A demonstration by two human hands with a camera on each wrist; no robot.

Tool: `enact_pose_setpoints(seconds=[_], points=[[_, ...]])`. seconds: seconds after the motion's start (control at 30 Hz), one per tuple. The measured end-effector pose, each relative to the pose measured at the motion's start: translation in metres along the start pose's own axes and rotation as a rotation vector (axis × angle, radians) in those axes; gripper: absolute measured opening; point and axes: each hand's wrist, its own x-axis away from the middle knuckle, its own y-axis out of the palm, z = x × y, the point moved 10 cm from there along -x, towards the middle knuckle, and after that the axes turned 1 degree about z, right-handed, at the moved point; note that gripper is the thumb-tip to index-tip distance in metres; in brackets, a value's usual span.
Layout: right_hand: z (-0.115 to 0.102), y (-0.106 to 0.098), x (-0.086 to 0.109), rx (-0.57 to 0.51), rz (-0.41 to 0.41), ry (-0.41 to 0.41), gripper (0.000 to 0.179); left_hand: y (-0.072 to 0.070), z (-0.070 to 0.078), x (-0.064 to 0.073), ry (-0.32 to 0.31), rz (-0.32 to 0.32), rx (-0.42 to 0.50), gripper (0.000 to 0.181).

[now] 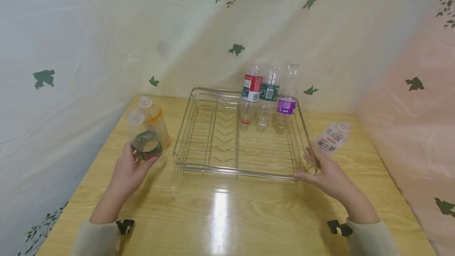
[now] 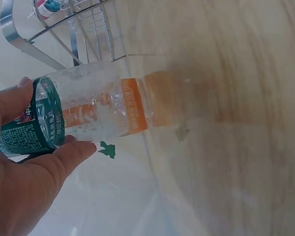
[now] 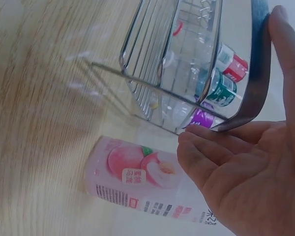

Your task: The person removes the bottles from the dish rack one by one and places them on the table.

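My left hand (image 1: 133, 169) grips a clear plastic bottle (image 2: 49, 115) round its green label, thumb on one side and fingers on the other. Right behind it stands an orange-labelled bottle (image 1: 161, 127), partly seen through the clear one. On the right, my right hand (image 1: 325, 173) holds the near right corner of a wire dish rack (image 1: 236, 171), its thumb on the front rim and its fingers along the outer side. Close beyond those fingers, a pink peach drink bottle (image 3: 137, 177) stands outside the rack.
Three label-wrapped bottles stand neck down in the rack's back right part: one red-labelled (image 1: 252, 88), one green-labelled (image 1: 269, 92), one purple-labelled (image 1: 286, 105). Behind the wooden table (image 1: 177, 216) hangs a pale leaf-print curtain (image 1: 117, 42), which also runs along both sides.
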Motion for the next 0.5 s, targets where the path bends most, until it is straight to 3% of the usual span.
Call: enact_pose_setpoints(seconds=[0.3,0.5], points=[[-0.001,0.001,0.001,0.008,-0.004,-0.002,0.116,0.006,-0.009,-0.003,0.011,-0.047,-0.021,0.07],[0.001,0.0,0.002,0.019,0.003,0.005,0.117,0.009,-0.015,-0.004,-0.017,-0.087,-0.014,0.072]])
